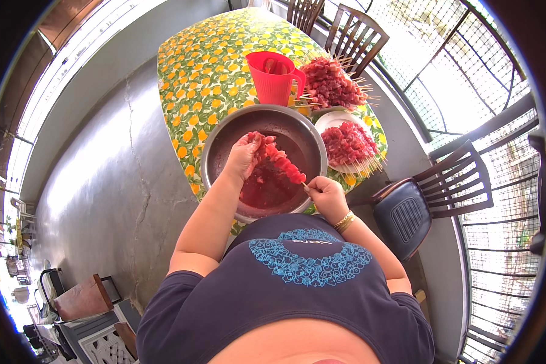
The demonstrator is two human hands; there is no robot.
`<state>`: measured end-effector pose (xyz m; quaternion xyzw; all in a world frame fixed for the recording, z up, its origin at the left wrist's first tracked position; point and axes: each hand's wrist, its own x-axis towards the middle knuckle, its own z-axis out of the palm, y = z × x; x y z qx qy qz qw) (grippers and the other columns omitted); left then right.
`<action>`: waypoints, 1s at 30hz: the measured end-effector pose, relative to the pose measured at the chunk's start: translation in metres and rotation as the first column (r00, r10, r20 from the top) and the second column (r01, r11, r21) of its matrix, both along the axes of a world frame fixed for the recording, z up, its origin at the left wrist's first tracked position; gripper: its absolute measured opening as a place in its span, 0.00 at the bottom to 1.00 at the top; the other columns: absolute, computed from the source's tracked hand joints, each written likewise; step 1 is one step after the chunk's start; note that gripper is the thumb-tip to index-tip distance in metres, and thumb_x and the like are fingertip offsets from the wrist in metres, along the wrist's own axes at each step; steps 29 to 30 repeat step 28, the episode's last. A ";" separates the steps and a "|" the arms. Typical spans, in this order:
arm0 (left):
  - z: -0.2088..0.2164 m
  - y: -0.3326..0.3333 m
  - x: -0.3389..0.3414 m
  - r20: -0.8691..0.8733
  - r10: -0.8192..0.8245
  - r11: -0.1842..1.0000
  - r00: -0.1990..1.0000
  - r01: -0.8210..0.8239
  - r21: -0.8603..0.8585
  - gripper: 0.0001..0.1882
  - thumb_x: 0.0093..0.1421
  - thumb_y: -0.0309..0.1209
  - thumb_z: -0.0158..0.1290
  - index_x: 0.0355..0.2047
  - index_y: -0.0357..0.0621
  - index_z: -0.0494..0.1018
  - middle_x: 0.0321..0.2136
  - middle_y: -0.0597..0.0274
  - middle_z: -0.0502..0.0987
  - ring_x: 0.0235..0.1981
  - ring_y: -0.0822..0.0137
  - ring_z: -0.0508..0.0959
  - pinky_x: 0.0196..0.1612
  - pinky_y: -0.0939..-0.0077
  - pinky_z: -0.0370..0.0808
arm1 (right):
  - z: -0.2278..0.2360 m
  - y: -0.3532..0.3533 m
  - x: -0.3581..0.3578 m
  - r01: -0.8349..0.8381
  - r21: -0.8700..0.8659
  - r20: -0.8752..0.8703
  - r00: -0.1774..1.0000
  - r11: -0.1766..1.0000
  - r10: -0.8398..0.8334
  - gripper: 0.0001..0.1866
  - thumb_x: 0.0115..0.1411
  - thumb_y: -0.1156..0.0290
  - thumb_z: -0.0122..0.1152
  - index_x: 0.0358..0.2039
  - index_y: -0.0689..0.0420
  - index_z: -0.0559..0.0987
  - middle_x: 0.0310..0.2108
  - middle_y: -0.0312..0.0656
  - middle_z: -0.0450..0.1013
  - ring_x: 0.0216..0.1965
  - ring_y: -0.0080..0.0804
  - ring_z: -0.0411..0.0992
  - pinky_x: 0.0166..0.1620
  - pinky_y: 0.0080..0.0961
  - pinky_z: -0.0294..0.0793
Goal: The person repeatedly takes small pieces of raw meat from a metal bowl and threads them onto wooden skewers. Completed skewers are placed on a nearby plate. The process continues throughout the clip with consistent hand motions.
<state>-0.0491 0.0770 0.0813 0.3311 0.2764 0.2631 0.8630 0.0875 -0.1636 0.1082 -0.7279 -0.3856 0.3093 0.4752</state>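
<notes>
Over a wide metal basin [317, 136] I hold a skewer of raw red meat [282, 162] with both hands. My left hand [244, 159] is closed on the meat at the skewer's upper left end. Pinched in the fingers of my right hand [327, 197] is the bare stick end, at the lower right. Dark red liquid with a few meat scraps lies in the basin below. Right of the basin, a white plate [329, 119] carries a pile of skewered raw meat [349, 144]. Behind it rises a larger heap of meat skewers [333, 85], sticks poking outward.
A red plastic jug [270, 85] stands just behind the basin on the lemon-patterned tablecloth [194, 73]. A dark chair [415, 209] is at the right, near a meshed window. Another wooden chair [356, 36] stands at the table's far right side.
</notes>
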 end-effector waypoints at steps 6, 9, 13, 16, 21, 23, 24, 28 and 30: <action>0.009 -0.003 0.003 -0.007 0.002 0.999 1.000 -0.002 -0.033 0.09 0.70 0.32 0.50 0.42 0.38 0.70 0.41 0.44 0.79 0.45 0.48 0.81 0.48 0.47 0.83 | 0.003 -0.001 0.000 -0.004 -0.004 0.024 1.000 1.000 0.004 0.04 0.56 0.76 0.67 0.28 0.63 0.80 0.21 0.41 0.75 0.24 0.26 0.72 0.31 0.25 0.72; 0.012 -0.002 0.001 -0.024 -0.052 0.997 0.998 0.051 -0.049 0.09 0.70 0.31 0.49 0.41 0.37 0.70 0.39 0.42 0.79 0.43 0.47 0.82 0.46 0.46 0.83 | 0.003 -0.002 0.000 -0.009 0.015 0.043 0.999 1.000 0.008 0.04 0.56 0.77 0.67 0.28 0.63 0.80 0.21 0.41 0.75 0.24 0.25 0.72 0.31 0.25 0.72; 0.012 -0.005 0.002 -0.019 -0.041 0.993 0.999 0.039 -0.115 0.09 0.70 0.30 0.49 0.40 0.35 0.71 0.37 0.40 0.79 0.38 0.46 0.83 0.44 0.48 0.84 | -0.001 -0.002 0.000 -0.004 0.024 0.027 1.000 1.000 0.003 0.04 0.56 0.77 0.67 0.28 0.63 0.80 0.21 0.40 0.75 0.24 0.24 0.72 0.31 0.24 0.72; 0.006 -0.008 0.004 -0.028 -0.019 0.984 0.999 0.014 -0.176 0.09 0.69 0.30 0.50 0.39 0.34 0.71 0.38 0.39 0.79 0.37 0.46 0.83 0.43 0.50 0.84 | -0.005 -0.002 0.000 -0.002 0.014 0.017 1.000 1.000 0.002 0.04 0.56 0.76 0.67 0.28 0.62 0.80 0.21 0.40 0.75 0.24 0.23 0.71 0.31 0.24 0.72; -0.003 -0.013 0.007 -0.093 -0.022 0.988 0.995 0.008 -0.152 0.08 0.68 0.29 0.51 0.40 0.34 0.73 0.41 0.41 0.79 0.41 0.47 0.82 0.43 0.52 0.85 | -0.015 -0.001 -0.003 0.011 0.004 -0.109 0.994 1.000 -0.010 0.05 0.57 0.75 0.67 0.28 0.62 0.80 0.20 0.36 0.74 0.23 0.20 0.70 0.30 0.22 0.71; -0.004 -0.020 0.012 -0.089 0.077 0.984 0.993 -0.090 -0.156 0.08 0.67 0.28 0.52 0.41 0.35 0.74 0.42 0.41 0.79 0.43 0.48 0.82 0.43 0.53 0.85 | -0.020 0.002 -0.003 0.001 0.002 -0.143 0.990 1.000 -0.001 0.05 0.58 0.75 0.67 0.28 0.62 0.80 0.20 0.34 0.74 0.24 0.19 0.69 0.30 0.22 0.70; -0.004 -0.022 0.013 -0.086 0.126 0.978 0.988 -0.139 -0.159 0.08 0.67 0.28 0.53 0.42 0.36 0.74 0.43 0.42 0.79 0.44 0.48 0.82 0.43 0.53 0.85 | -0.022 0.004 -0.002 0.000 -0.036 -0.164 0.986 0.999 -0.006 0.05 0.59 0.75 0.66 0.28 0.62 0.80 0.20 0.33 0.74 0.24 0.18 0.68 0.30 0.21 0.70; 0.006 -0.011 0.011 0.038 0.106 0.978 0.994 -0.097 -0.183 0.10 0.68 0.25 0.50 0.49 0.39 0.72 0.48 0.43 0.77 0.48 0.46 0.80 0.44 0.52 0.85 | -0.032 0.010 0.000 0.012 0.030 -0.224 0.974 0.999 -0.005 0.05 0.59 0.74 0.66 0.29 0.61 0.81 0.21 0.32 0.73 0.25 0.17 0.68 0.31 0.20 0.70; 0.006 -0.011 0.011 0.038 0.106 0.978 0.994 -0.097 -0.183 0.10 0.68 0.25 0.50 0.49 0.39 0.72 0.48 0.43 0.77 0.48 0.46 0.80 0.44 0.52 0.85 | -0.032 0.010 0.000 0.012 0.030 -0.224 0.974 0.999 -0.005 0.05 0.59 0.74 0.66 0.29 0.61 0.81 0.21 0.32 0.73 0.25 0.17 0.68 0.31 0.20 0.70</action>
